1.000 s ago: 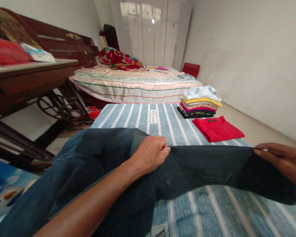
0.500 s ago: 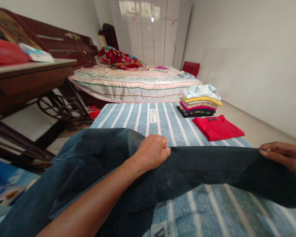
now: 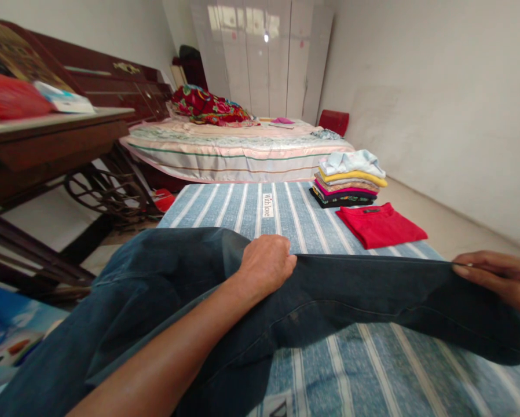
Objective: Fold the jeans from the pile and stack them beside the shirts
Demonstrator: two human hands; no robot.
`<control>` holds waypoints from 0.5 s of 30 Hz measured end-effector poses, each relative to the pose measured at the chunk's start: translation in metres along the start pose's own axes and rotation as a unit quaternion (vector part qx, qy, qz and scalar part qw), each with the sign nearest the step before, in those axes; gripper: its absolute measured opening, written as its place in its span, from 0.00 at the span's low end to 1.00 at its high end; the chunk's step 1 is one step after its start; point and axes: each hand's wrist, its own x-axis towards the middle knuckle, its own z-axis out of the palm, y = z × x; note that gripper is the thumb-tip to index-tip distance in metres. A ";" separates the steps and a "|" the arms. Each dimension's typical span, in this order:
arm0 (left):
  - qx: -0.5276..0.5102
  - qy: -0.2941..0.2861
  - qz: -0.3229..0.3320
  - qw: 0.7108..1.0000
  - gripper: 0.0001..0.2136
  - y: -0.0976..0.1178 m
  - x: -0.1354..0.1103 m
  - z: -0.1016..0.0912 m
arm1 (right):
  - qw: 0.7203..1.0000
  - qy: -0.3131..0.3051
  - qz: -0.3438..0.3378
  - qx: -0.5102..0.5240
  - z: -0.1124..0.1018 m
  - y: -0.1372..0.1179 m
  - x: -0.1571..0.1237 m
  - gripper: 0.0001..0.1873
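Clenching jeans [image 3: 364, 289] at mid-leg top edge with left hand [image 3: 266, 263], pinching jeans' right end with right hand [image 3: 498, 278].

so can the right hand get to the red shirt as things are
Probably yes: only bare striped cloth lies between the right hand and the red shirt, but that hand is pinching the jeans and would have to let go.
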 end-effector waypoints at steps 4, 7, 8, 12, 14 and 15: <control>0.024 0.014 -0.007 1.000 0.10 0.000 -0.001 0.001 | 1.000 -0.001 -0.009 0.008 0.000 -0.003 -0.002 0.09; 0.018 0.019 -0.013 1.000 0.08 -0.001 0.000 0.002 | 1.000 0.006 -0.005 0.020 0.000 -0.005 -0.001 0.09; 0.012 0.014 -0.011 1.000 0.08 -0.002 0.001 0.002 | 1.000 0.004 -0.001 0.018 0.001 -0.005 -0.001 0.09; -0.036 -0.036 0.020 0.999 0.07 -0.006 0.006 0.000 | 1.000 0.003 0.012 0.008 0.002 0.002 0.002 0.11; -0.099 -0.059 0.034 0.993 0.08 -0.007 0.002 -0.009 | 1.000 0.002 0.006 -0.001 -0.001 0.014 0.001 0.12; -0.146 -0.072 0.045 0.986 0.08 -0.008 -0.002 -0.016 | 1.000 0.018 -0.007 -0.019 -0.004 0.022 0.000 0.13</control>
